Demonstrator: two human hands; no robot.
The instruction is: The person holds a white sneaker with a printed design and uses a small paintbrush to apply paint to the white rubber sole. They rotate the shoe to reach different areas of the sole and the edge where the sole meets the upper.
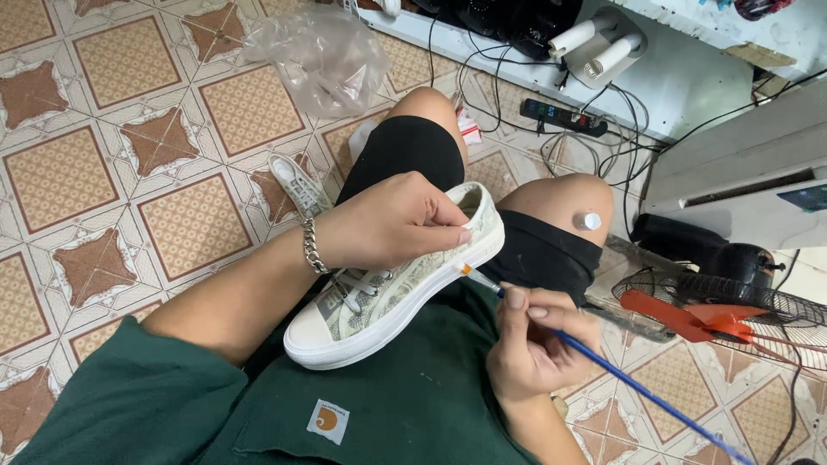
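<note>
Patterned brown tile floor [103, 164]; white bench [689, 82]; fan [732, 314].

— What is the low printed canvas sneaker [392, 288] under the left hand [388, 226] made of?
— Matt woven cloth above a smooth, slightly glossy white rubber sole.
— And in the right hand [530, 349]?
— A thin glossy blue paintbrush [637, 387]. Beyond both hands lies a crinkled clear plastic bag [323, 56], shiny, on smooth patterned floor tiles [189, 224].

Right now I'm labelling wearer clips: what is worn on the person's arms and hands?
Both hands are bare, no gloves. The left hand has a silver chain bracelet at the wrist. A dark green sleeve covers the left upper arm; the forearms are uncovered. The right hand wears nothing visible.
</note>
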